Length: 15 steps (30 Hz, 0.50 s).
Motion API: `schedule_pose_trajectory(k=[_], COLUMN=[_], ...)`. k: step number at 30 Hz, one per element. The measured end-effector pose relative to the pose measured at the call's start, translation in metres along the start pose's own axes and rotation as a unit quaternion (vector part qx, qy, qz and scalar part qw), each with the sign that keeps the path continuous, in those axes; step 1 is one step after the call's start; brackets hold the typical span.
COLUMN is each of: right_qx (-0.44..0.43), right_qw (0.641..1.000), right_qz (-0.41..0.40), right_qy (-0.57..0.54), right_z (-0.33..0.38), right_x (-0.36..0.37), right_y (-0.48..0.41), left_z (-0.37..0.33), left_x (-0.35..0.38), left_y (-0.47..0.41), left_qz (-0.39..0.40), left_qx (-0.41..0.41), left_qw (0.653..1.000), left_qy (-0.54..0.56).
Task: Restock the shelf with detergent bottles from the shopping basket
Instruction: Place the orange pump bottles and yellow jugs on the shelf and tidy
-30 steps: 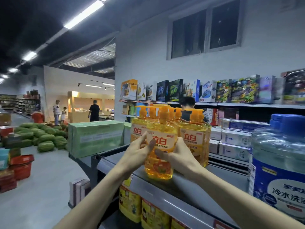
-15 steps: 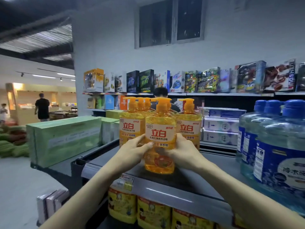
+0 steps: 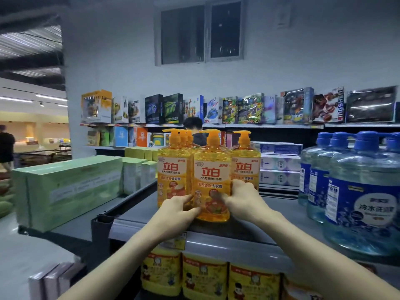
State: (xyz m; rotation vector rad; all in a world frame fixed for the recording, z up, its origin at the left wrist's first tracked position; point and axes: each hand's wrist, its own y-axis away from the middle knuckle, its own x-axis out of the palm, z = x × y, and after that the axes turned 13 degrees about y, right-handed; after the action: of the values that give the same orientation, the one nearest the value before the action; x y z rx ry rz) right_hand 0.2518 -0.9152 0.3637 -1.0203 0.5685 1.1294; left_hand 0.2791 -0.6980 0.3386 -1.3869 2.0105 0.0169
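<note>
Seen from the head camera, five orange detergent bottles (image 3: 172,169) stand upright in a tight cluster on the grey shelf (image 3: 216,243), going by their five pump tops. The front bottle (image 3: 211,169) stands near the shelf's front edge, touching its neighbours on either side. The left hand (image 3: 176,207) grips its lower left side, thumb above and fingers below. The right hand (image 3: 241,199) wraps curled fingers round its lower right side.

To the right, on the same shelf, are at least four blue-capped jugs (image 3: 363,202) of clear bluish liquid. On the shelf beneath sit three yellow containers (image 3: 204,276), with part of a fourth at the edge. Left of the shelf lie pale green boxes (image 3: 71,189). Across the aisle, a wall shelf carries a row of toy boxes (image 3: 249,109) under a dark window (image 3: 201,32), and a person's head (image 3: 192,123) shows behind the pumps.
</note>
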Motion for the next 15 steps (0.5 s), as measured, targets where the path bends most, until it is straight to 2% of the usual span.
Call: schedule_pose_trajectory(k=[7, 15], right_qx=[0.052, 0.048], right_qw=[0.998, 0.997], right_qz=[-0.021, -0.034], right_qy=[0.037, 0.049], right_z=[-0.014, -0.022], right_x=[0.024, 0.037], right_y=[-0.031, -0.051], left_z=[0.005, 0.003], left_x=[-0.002, -0.012], left_y=[-0.003, -0.009], left_qz=[0.011, 0.055], left_qx=[-0.008, -0.060], left_qw=[1.000, 0.997], left_qy=[0.007, 0.007])
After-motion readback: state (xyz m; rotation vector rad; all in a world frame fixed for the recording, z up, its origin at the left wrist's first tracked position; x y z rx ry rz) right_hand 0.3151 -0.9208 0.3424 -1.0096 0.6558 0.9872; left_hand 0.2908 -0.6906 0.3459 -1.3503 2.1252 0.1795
